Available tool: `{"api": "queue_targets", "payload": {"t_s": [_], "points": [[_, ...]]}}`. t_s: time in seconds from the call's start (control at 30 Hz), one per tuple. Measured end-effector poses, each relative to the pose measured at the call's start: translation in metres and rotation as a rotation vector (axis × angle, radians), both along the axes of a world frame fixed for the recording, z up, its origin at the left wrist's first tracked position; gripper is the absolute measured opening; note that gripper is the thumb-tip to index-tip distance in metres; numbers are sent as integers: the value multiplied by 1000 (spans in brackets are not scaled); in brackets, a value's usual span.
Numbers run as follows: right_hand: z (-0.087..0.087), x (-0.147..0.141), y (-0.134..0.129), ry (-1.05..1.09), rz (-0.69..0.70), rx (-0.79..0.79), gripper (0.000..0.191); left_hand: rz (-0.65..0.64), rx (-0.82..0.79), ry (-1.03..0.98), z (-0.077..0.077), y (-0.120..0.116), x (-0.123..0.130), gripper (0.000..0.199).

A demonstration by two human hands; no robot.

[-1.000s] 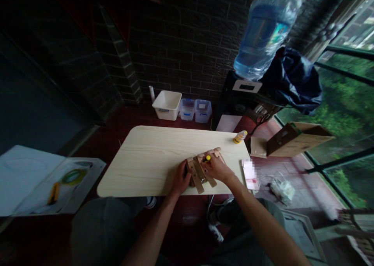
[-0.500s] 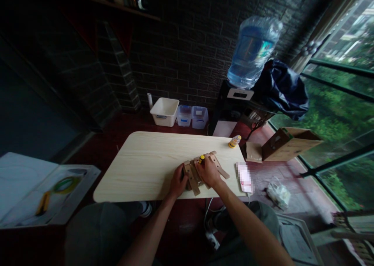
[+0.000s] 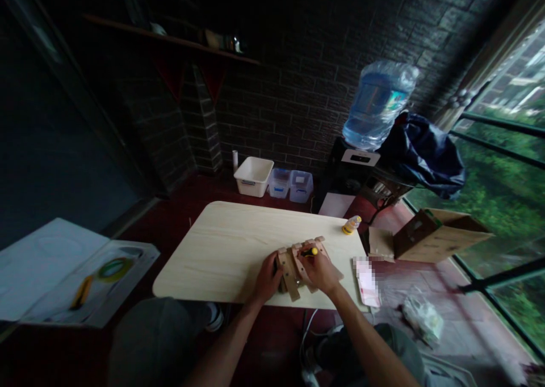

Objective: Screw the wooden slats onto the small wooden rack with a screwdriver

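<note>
On the pale table lies a wooden slatted assembly (image 3: 292,279), made of flat boards with small dark spots like holes or screw heads. My left hand (image 3: 267,279) is closed round its left end, with something dark by the fingers that I cannot make out. My right hand (image 3: 320,268) grips a screwdriver with a yellow and black handle (image 3: 314,251) over the middle boards. The handle's yellow end points to the right; its tip is hidden by the hand and wood.
A small yellow-capped bottle (image 3: 351,225) stands at the table's (image 3: 221,245) far right corner. A pink-and-white phone-like object (image 3: 367,285) lies at the right edge, a cable beneath. An open white case (image 3: 128,285) is at left, a cardboard box (image 3: 438,236) at right.
The camera view has shifted, so the room sits lower and further right. The screwdriver's handle has swung from nearly upright to leaning right. Both hands stay at the wooden assembly.
</note>
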State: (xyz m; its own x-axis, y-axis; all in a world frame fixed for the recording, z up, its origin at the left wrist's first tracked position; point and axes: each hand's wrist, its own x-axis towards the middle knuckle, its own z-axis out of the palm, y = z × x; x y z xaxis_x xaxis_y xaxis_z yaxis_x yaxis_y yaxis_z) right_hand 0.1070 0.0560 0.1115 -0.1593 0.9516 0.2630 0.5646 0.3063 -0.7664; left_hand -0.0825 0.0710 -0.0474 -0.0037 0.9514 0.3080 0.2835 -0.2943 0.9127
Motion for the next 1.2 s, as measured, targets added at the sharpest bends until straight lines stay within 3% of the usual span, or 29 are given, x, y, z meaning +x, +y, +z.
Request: {"api": "queue_targets", "payload": {"t_s": [0.23,0.6,0.8,1.03,1.2], "points": [[-7,-30,2,-107,98,-76,16,-43,-14,0,7,-3,-4,52],[-9,-28,19,-271,277,-176,17,0,40,56,-2,0,-5,53],[-1,-33,23,-365,351,-223,15,7,28,64,1,0,-5,53],[9,-42,18,-424,246,-200,20,19,23,90,2,-1,-6,52],[0,-45,14,-412,100,-211,20,7,18,84,-2,0,-5,53]]}}
